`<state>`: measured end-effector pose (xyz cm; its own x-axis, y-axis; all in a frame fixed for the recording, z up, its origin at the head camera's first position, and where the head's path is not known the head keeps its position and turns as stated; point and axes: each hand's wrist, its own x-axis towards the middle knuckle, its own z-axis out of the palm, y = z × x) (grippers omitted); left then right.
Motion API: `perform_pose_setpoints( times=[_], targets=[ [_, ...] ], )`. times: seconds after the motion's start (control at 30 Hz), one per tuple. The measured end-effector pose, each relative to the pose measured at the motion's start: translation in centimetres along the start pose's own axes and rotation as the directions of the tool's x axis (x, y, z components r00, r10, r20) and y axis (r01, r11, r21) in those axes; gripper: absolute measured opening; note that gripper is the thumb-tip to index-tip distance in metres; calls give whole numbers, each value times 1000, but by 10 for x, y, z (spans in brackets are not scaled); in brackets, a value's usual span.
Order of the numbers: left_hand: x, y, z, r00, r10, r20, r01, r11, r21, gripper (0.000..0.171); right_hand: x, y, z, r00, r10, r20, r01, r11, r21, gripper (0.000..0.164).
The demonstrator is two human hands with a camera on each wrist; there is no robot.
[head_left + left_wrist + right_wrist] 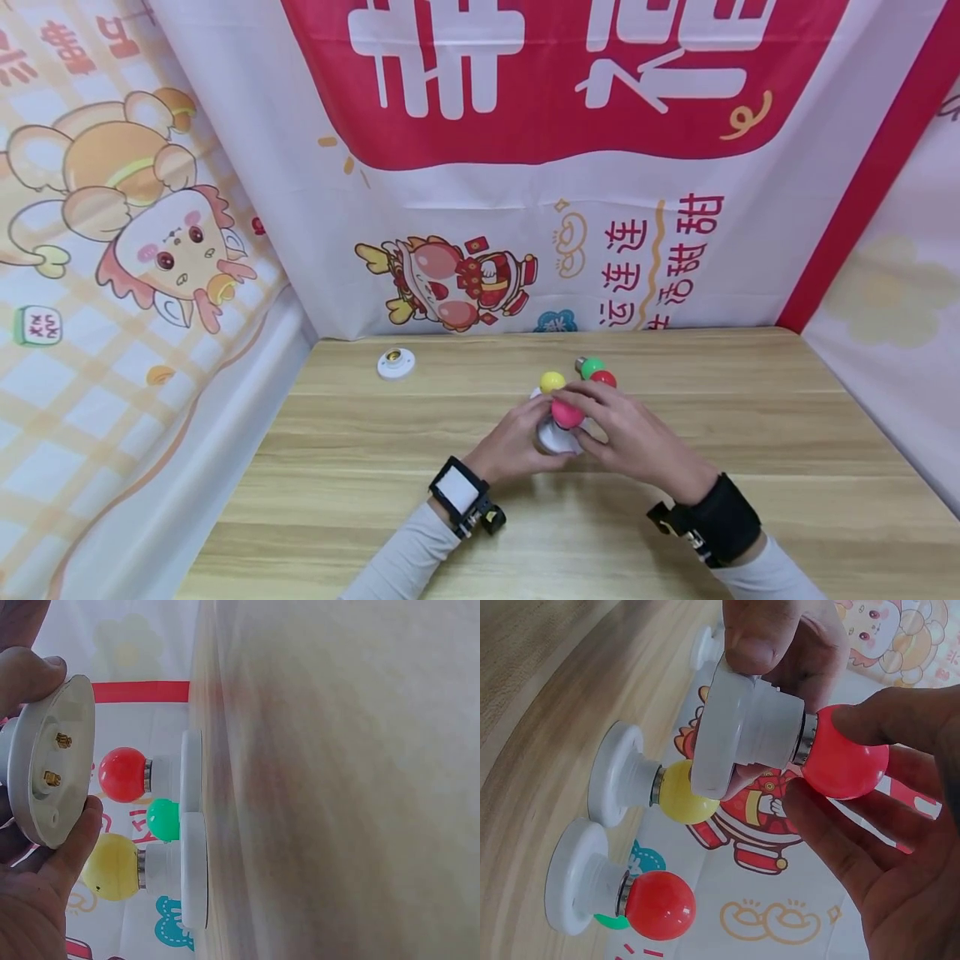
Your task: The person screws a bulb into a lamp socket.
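My left hand (517, 440) grips a round white lamp socket (754, 724) by its base, lifted off the table. Brass terminals show on the underside of that socket in the left wrist view. A pink light bulb (847, 754) sits in the socket's mouth, with part of its metal cap showing. My right hand (633, 433) holds the pink bulb between thumb and fingers. Just beyond the hands, a yellow bulb (112, 868) and a red bulb (122, 775) each stand upright in a white socket on the table.
A green bulb (592, 367) lies behind the hands, close to the red one. Another white socket (395, 363), with no bulb in it, rests at the back left of the wooden table (337, 467). Printed cloths (465, 200) hang behind and beside the table.
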<state>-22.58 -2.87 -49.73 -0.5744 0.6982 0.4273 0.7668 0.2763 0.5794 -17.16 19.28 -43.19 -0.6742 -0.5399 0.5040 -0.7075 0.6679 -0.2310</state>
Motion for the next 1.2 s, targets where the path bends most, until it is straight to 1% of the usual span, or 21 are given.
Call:
perform_pose_setpoints(
  times=[0.2, 0.33, 0.43, 0.57, 0.73, 0.9, 1.03, 1.2],
  targets=[
    [0, 0, 0, 1000, -8, 8, 8, 1000, 0, 82, 0, 1, 2, 1000, 31, 5, -31, 999, -15, 57],
    [-1, -1, 0, 1000, -2, 6, 2, 1000, 12, 82, 1, 0, 2, 999, 46, 6, -45, 999, -25, 58],
    [-2, -2, 0, 1000, 0, -1, 0, 1000, 17, 82, 1, -1, 2, 999, 46, 17, -46, 999, -21, 62],
    [-3, -3, 0, 1000, -2, -1, 2, 1000, 15, 82, -1, -3, 1, 997, 57, 49, -56, 998, -5, 70],
    [-1, -2, -1, 1000, -9, -4, 9, 1000, 2, 83, -1, -3, 1, 994, 68, 81, -69, 998, 8, 74],
    [0, -2, -2, 1000, -7, 0, 7, 1000, -3, 86, -1, -1, 0, 995, 42, 92, -43, 999, 6, 71],
    [0, -2, -1, 1000, -4, 3, 4, 1000, 0, 88, 0, -1, -1, 997, 22, 78, -23, 1000, 11, 67],
    [0, -3, 0, 1000, 3, 5, -3, 1000, -6, 87, 0, -1, 0, 998, 16, 67, -17, 1000, 3, 64]
  ],
)
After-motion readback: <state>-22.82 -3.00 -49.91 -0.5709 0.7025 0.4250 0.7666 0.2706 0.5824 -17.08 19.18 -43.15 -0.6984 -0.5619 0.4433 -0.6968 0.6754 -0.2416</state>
